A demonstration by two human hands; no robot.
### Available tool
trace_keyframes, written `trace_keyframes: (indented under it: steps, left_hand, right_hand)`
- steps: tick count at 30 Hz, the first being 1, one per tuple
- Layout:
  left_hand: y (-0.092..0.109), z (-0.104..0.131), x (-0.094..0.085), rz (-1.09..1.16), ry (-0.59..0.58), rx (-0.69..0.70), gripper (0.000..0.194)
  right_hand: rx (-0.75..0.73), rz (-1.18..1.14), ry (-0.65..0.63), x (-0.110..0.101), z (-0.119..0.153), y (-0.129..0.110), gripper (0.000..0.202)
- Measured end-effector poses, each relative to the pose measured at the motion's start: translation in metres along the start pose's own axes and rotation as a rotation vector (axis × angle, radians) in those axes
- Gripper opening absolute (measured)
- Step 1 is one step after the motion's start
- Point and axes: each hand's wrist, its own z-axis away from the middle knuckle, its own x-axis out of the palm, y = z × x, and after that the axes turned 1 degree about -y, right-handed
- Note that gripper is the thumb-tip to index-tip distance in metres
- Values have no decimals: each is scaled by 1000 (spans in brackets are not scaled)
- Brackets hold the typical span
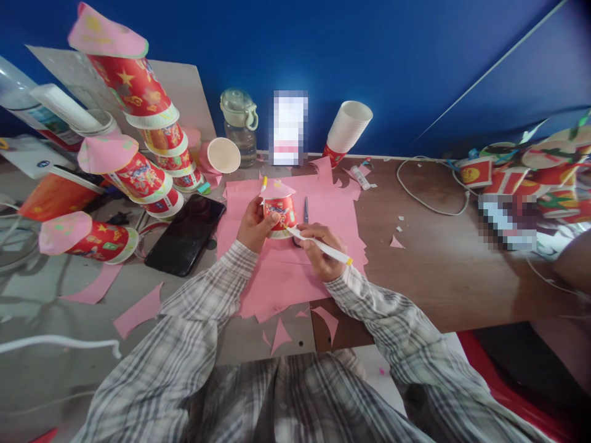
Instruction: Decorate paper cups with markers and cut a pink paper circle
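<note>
My left hand [256,223] is wrapped round a red printed paper cup [285,208], which stands rim down with a pink paper cone [277,189] on top. Between the fingers of my right hand [322,249] is a white marker [327,247] with a yellow end. Its tip meets the lower side of the cup, near the rim. Beneath both hands lies a torn-edged sheet of pink paper [252,289]. Scissors [305,209] rest on it behind my right hand, partly hidden. A yellow marker cap [264,183] shows beside the cone.
Stacked red cups with pink cones [133,86] stand at the left, near a black phone [185,237]. A water jug [240,129], a lit screen [290,128], white cups [347,126] and a glue stick [360,177] line the back. More decorated cups [508,181] sit at right.
</note>
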Motion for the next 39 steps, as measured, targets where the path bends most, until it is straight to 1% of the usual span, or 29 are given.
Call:
trace_keyframes:
  steps: [8,15,21,25,29,32,35,39]
  left_hand:
    - [0,1,0,-10,-7,-11,81]
    - [2,1,1,-4,17,-12,80]
    - [5,2,6,9,7,0,78]
    - [6,2,6,-6,-10,-8,78]
    - [6,3,7,1,-5,-13,80]
    - [6,3,8,10,15,-23,81]
    - [6,3,8,12,27,-22,82]
    - [6,3,9,17,34,-17,84]
  right_hand:
    - [38,1,-8,-1,-1,-3,13]
    - [74,-41,-13,-1,0,-2,16]
    - [171,-130,35,0,5,4,22]
    - [221,-143,23,0,8,6,21]
    - [219,-140,23,0,9,7,19]
    - [227,-116,12,-1,9,6,21]
    - [190,-96,-11,-2,8,5,20]
    - [165,-99,5,-2,6,3,18]
